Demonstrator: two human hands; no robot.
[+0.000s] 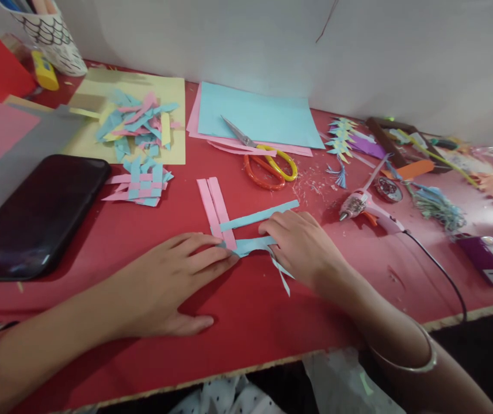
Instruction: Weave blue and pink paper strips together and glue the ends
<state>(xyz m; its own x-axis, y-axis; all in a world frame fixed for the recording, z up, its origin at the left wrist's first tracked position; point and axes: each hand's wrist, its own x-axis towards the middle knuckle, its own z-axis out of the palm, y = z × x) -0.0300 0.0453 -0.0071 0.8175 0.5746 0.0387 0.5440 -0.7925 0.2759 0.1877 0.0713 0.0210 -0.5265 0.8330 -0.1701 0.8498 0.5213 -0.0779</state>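
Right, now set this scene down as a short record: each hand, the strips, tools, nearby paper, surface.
Left hand: fingertips at the lower blue strip's left end
Right hand: curled at that strip's right end; grip partly hidden
Strips: two pink strips crossing the upper blue strip
Tools: scissors; glue gun
Nearby: paper scraps on a yellow sheet
Surface: red table
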